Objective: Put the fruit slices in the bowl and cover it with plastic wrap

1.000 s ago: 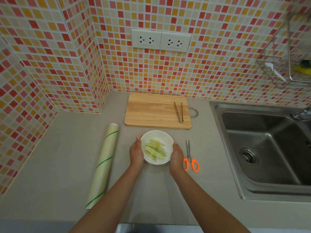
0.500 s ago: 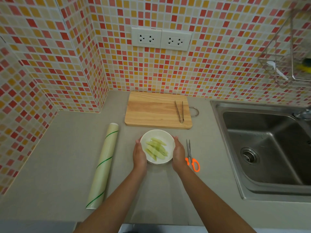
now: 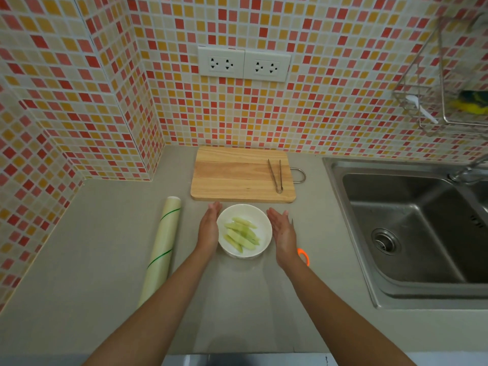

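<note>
A white bowl (image 3: 261, 249) stands on the grey counter in front of the cutting board, with several pale green fruit slices (image 3: 241, 235) lying in it. My left hand (image 3: 209, 228) is flat against the bowl's left side, fingers straight and pointing away from me. My right hand (image 3: 283, 232) is a little off the bowl's right side, palm turned inward, fingers spread, holding nothing. A roll of plastic wrap (image 3: 161, 249) lies lengthwise on the counter to the left of my left arm. Whether film lies over the bowl I cannot tell.
The wooden cutting board (image 3: 237, 175) sits behind the bowl with metal tongs (image 3: 276, 175) on its right part. Orange-handled scissors (image 3: 303, 256) lie mostly hidden behind my right hand. A steel sink (image 3: 412, 233) fills the right side. A wire rack (image 3: 449, 83) hangs on the tiled wall.
Both hands have slid forward along the bowl's sides and opened out. The right hand has come away from the bowl; the bowl itself has stayed in place.
</note>
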A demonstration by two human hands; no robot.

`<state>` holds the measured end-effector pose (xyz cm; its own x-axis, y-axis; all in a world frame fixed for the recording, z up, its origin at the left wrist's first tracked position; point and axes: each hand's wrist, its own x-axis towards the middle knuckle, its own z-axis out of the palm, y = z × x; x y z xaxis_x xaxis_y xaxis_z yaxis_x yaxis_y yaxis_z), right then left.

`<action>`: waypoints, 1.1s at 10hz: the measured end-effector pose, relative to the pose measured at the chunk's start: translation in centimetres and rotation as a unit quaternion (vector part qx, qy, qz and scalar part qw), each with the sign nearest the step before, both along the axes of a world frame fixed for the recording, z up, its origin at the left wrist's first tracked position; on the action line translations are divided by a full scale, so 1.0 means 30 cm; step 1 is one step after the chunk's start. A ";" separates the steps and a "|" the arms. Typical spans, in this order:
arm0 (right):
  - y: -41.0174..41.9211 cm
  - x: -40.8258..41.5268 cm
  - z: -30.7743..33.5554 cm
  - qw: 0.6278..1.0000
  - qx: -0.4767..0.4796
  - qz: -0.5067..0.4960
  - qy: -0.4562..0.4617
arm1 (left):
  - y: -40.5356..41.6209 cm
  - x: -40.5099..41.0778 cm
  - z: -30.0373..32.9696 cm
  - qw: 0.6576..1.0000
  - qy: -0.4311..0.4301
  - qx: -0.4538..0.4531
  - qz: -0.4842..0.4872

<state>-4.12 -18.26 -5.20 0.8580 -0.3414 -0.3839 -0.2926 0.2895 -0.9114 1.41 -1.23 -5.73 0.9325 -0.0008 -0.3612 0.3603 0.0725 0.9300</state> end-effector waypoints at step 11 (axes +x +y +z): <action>-0.049 0.036 0.063 0.989 -0.136 0.054 0.019 | 0.084 0.105 0.071 0.970 -0.027 0.228 -0.075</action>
